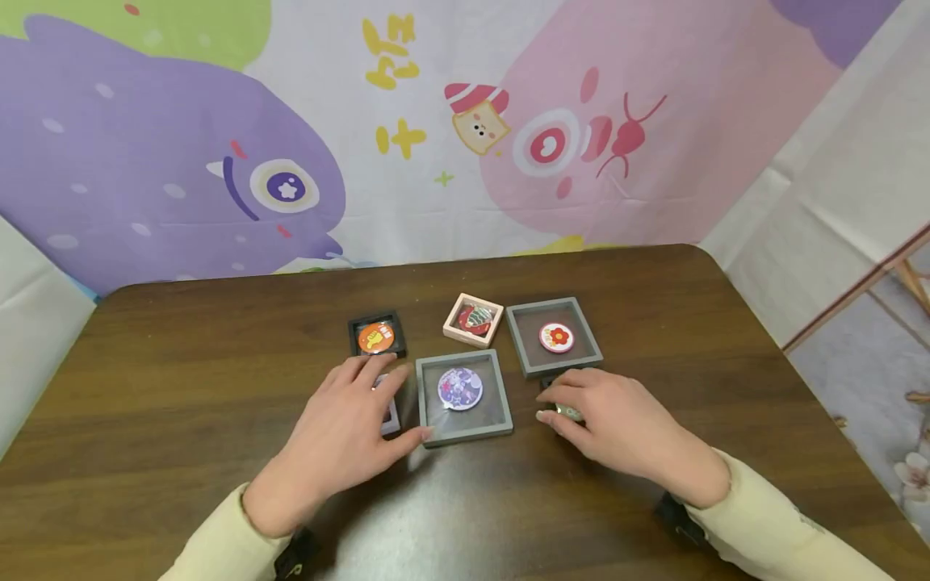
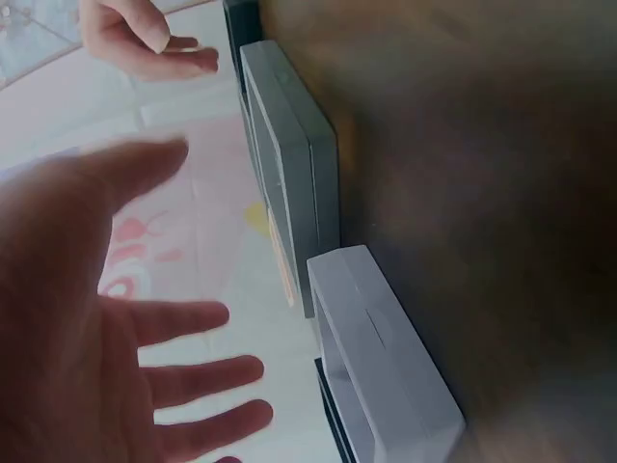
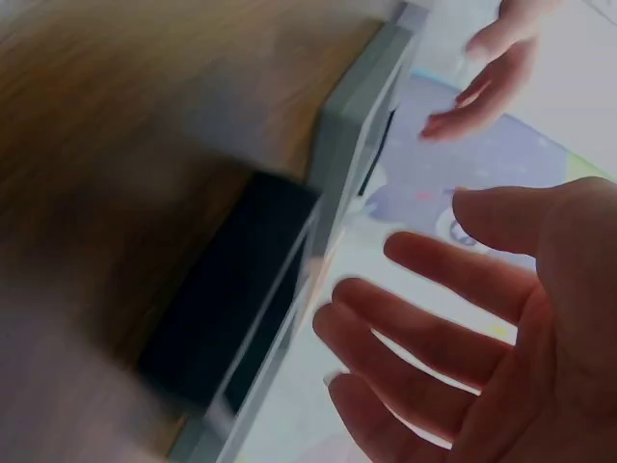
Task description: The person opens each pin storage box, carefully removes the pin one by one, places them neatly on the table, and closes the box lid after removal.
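My left hand (image 1: 337,424) is held over a small lilac display frame (image 1: 393,421), partly hiding it. In the left wrist view its fingers are spread and apart from the lilac frame (image 2: 395,371). Between the hands lies a grey display frame (image 1: 468,436) with a round purple badge (image 1: 460,389). My right hand (image 1: 617,415) hovers above a small black frame (image 3: 231,289) with a green badge (image 1: 570,412), mostly covered in the head view. The right wrist view shows its fingers slightly bent, holding nothing.
Behind the hands lie a black frame (image 1: 400,335) with an orange badge, a pale pink frame (image 1: 465,336) with a red and green badge, and another grey frame (image 1: 518,343) with a red flower badge. A cartoon cloth (image 1: 407,210) hangs behind the brown table (image 1: 182,387).
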Tool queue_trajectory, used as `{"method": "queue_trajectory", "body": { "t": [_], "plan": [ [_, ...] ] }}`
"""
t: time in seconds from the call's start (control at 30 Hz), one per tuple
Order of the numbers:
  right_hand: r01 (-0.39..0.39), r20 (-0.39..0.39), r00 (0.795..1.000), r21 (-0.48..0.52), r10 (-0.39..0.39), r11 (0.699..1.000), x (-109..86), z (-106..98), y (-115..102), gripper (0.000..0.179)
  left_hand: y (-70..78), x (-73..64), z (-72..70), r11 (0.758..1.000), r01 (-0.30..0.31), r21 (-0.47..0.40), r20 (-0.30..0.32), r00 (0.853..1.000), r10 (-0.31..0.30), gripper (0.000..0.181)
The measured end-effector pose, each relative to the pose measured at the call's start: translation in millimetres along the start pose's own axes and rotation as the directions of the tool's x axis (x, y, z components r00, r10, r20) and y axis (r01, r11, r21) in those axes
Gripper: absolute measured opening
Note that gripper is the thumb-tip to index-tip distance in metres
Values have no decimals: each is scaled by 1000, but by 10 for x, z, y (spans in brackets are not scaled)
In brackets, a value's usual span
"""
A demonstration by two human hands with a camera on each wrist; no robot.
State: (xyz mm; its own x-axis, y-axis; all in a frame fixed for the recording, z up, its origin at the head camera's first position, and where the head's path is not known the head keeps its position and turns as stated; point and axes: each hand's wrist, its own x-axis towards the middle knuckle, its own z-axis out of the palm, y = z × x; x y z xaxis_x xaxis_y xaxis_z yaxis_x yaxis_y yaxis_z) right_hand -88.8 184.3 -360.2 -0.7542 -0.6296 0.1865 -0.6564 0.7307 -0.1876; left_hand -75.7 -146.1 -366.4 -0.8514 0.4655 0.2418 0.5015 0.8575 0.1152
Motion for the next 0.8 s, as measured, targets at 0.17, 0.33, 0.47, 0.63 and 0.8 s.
{"method": "queue_trajectory", "body": {
  "t": [0.17, 0.33, 0.47, 0.63, 0.8],
  "plan": [
    [95, 24, 995, 15, -96, 995, 140, 15, -148, 10, 22, 174, 101, 997, -79, -17, 99, 992, 80, 94],
    [168, 65, 984, -56, -164, 984, 335, 60, -343, 8, 25, 283, 180, 995, -99, -14, 191, 977, 100, 111],
    [252, 85, 967, -145, -241, 957, 481, 121, -513, 7, 15, 323, 214, 998, -56, -24, 286, 956, 61, 117],
    [318, 185, 943, -256, -277, 913, 592, 217, -672, 15, 6, 343, 255, 998, -53, -20, 319, 946, 57, 114],
    [326, 227, 937, -284, -267, 902, 606, 319, -732, 17, 1, 370, 250, 997, -81, -15, 324, 943, 82, 113]
  ]
}}
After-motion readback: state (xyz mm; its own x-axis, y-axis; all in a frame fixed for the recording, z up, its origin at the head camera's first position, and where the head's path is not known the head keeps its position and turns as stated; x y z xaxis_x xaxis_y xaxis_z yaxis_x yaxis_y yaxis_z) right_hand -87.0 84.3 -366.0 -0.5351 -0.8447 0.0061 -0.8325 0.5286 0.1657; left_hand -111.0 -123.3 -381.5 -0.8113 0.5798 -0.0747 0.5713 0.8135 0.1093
